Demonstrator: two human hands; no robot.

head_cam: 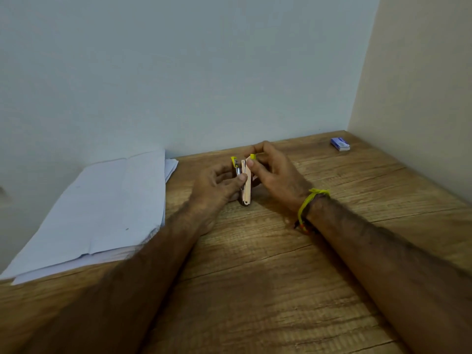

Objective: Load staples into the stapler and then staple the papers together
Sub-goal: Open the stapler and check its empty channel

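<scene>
Fingers of both hands close on the stapler (245, 183), which sits between them near the middle of the wooden desk (281, 277), its hinge end down by the desktop and its long axis running from there away toward the far wall. The left hand (217, 185) grips the metal lower part from the left, thumb curled against its side; the right hand (273, 172) pinches the pale top arm near its yellow-tipped far end, thumb and forefinger bent round it. The two halves stand slightly apart at the far end, so the stapler looks opened for loading, though whether the channel already holds staples is too small to tell. What the next move turns on, I'd judge, is where the staples lie: the small blue staple box (340, 144) sits well apart from the grip, off to the far right near the corner of the walls, on the right hand's side and much nearer it than the left. That hand would have to let go of the top arm to reach it, leaving the left to keep the stapler steady. The papers (102, 208) lie the other way, a loose white stack at the left edge against the wall, near the left forearm.
</scene>
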